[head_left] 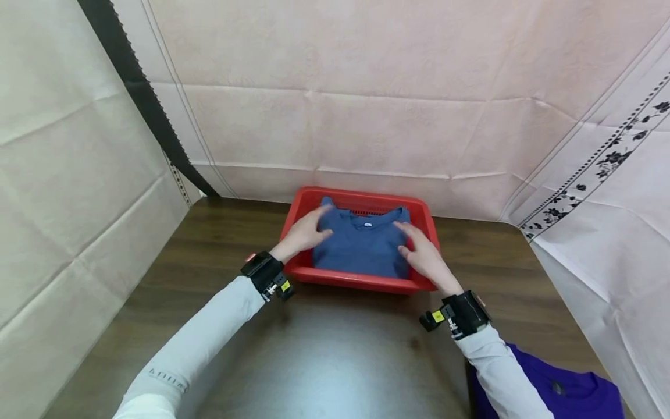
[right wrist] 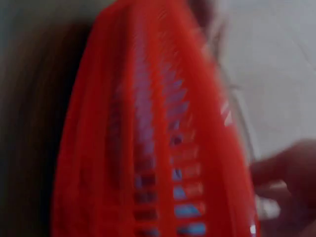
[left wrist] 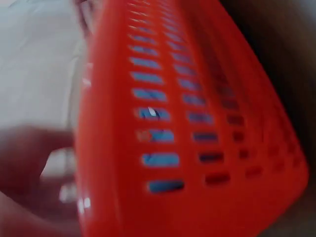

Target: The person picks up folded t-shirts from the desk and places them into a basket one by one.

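In the head view a folded blue shirt (head_left: pixel 361 244) lies inside a red plastic basket (head_left: pixel 361 281), its collar and small white label toward the far side. Over the shirt's left side my left hand (head_left: pixel 307 234) is spread, fingers extended and thumb apart. My right hand (head_left: pixel 423 254) is likewise spread over the right side, fingers pointing inward. Neither hand grips anything. The left wrist view has the slotted basket wall (left wrist: pixel 108 148) up close, with blue cloth behind the slots and blurred fingers beyond the rim. The right wrist view shows the opposite end similarly, also blurred.
A folded purple shirt (head_left: pixel 565 387) lies at the near right of the brown wooden table (head_left: pixel 335 349), partly under the right forearm. Pale cloth sheets (head_left: pixel 366 134) stand up behind the table and along both sides. The basket stands near the back edge.
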Tool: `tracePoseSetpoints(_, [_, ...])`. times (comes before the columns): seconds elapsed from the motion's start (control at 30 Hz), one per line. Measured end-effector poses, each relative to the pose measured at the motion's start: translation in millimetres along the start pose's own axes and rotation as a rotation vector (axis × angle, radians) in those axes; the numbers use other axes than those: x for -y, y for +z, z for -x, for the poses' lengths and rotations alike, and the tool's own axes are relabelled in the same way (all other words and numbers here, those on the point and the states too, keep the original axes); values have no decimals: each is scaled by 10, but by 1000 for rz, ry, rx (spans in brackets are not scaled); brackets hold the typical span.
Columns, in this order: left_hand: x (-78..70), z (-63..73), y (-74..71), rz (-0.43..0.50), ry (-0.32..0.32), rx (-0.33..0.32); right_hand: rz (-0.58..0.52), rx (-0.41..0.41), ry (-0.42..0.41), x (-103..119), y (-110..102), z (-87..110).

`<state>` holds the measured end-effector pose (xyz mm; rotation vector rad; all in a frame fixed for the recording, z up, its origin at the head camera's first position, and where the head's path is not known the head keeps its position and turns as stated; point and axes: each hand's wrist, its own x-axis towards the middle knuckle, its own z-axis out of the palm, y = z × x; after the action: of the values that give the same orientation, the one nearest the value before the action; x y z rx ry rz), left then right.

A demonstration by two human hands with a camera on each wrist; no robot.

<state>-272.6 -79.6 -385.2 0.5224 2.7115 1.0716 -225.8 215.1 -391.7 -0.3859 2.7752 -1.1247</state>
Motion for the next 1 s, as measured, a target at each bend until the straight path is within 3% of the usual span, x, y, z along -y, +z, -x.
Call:
tracePoseSetpoints(0.07, [-46, -8, 52, -256, 90, 109, 162, 113, -74, 5, 6, -9])
tracePoseSetpoints(0.1, [-62, -7, 84, -333, 105, 187, 218, 187, -87, 2, 15, -17])
tracePoseSetpoints(0.2, [-70, 6, 171, -486, 32, 404, 303, 374, -48, -27, 42, -28])
tracePoseSetpoints(0.27, [-67, 20, 211, -524, -42, 489, 330, 437, -3, -56, 56, -28])
tracePoseSetpoints(0.33, [-71, 28, 237, -542, -78, 534, 335, 465, 26, -89, 61, -22])
tracePoseSetpoints(0.53, [-118, 23, 264, -490, -88, 563, 321, 468, 35, -139, 22, -4])
tracePoseSetpoints(0.63, [-147, -1, 243, -491, -36, 465, 317, 355, -13, -161, -36, 15])
tracePoseSetpoints(0.7, [-188, -7, 234, -491, 24, 317, 302, 223, -56, -177, -79, 47])
tracePoseSetpoints(0.77, [-272, 14, 248, -463, 88, 126, 293, 77, -104, -171, -129, 127])
tracePoseSetpoints(0.83, [-407, 86, 297, -405, 150, -66, 283, -60, -137, -155, -177, 258])
tracePoseSetpoints(0.9, [-574, 197, 391, -326, 225, -209, 284, -164, -157, -130, -232, 457])
tracePoseSetpoints(1.0, [-827, 410, 610, -214, 315, -301, 349, -321, -183, -156, -320, 835])
